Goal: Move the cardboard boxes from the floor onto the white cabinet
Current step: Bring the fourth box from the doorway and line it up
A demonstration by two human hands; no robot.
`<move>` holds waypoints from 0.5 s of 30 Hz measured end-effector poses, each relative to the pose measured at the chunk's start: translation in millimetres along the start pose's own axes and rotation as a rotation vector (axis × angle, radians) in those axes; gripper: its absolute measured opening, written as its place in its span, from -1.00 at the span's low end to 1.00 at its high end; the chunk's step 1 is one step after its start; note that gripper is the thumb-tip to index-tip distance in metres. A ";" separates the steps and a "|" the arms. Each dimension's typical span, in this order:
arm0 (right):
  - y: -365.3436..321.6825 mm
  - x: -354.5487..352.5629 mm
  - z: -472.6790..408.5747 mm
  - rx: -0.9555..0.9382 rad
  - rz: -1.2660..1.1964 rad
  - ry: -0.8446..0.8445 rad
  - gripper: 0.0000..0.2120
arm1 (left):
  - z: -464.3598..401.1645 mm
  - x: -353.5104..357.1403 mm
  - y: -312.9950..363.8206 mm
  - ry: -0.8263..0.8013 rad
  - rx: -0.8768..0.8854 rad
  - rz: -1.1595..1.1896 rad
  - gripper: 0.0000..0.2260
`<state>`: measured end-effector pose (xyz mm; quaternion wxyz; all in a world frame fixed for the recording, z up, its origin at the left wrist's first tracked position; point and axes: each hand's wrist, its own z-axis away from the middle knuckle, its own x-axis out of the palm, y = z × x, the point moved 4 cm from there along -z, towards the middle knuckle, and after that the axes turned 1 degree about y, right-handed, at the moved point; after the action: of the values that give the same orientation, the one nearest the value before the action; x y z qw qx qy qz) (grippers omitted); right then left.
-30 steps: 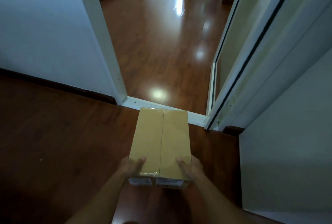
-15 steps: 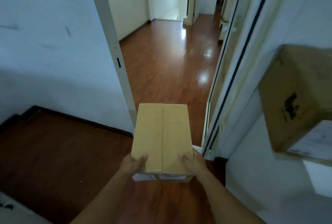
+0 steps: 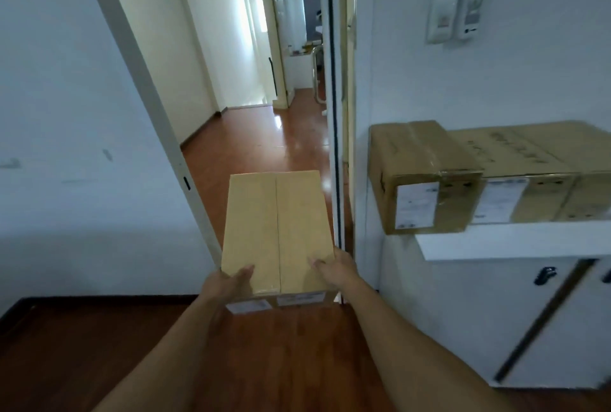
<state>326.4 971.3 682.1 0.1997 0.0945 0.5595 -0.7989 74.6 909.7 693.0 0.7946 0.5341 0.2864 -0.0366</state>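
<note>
Lifted higher, box [image 3: 277, 233] between both hands [image 3: 231, 282]

Three cardboard boxes, two hands, one white cabinet [image 3: 515, 243].

One carried box [image 3: 277, 233] sits left of the cabinet, gripped by the left hand [image 3: 228, 286] and right hand [image 3: 334, 269]; two more, a nearer box [image 3: 426, 176] and a larger box [image 3: 535, 166], stand on the cabinet top. Two dark handles show on its doors.

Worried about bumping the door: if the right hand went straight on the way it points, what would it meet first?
Probably nothing soon: the right hand, gripping the tan cardboard box, points through the open doorway over the reddish wooden floor; depth is unclear.
</note>
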 end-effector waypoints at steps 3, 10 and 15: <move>21.6 -30.2 64.0 -0.023 -0.021 0.089 -0.50 | 56.7 13.7 8.6 -0.004 0.058 -0.004 -0.46; 84.1 -108.6 182.5 0.001 -0.078 0.298 -0.49 | 145.7 75.7 18.2 -0.122 0.106 0.062 -0.40; 143.1 -181.6 250.3 0.075 -0.208 0.432 -0.51 | 202.3 157.2 61.7 -0.287 0.199 -0.065 -0.44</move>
<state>569.1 734.8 716.7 -0.0117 0.2123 0.5660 -0.7965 312.3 799.1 720.1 0.7691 0.5898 0.1819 -0.1662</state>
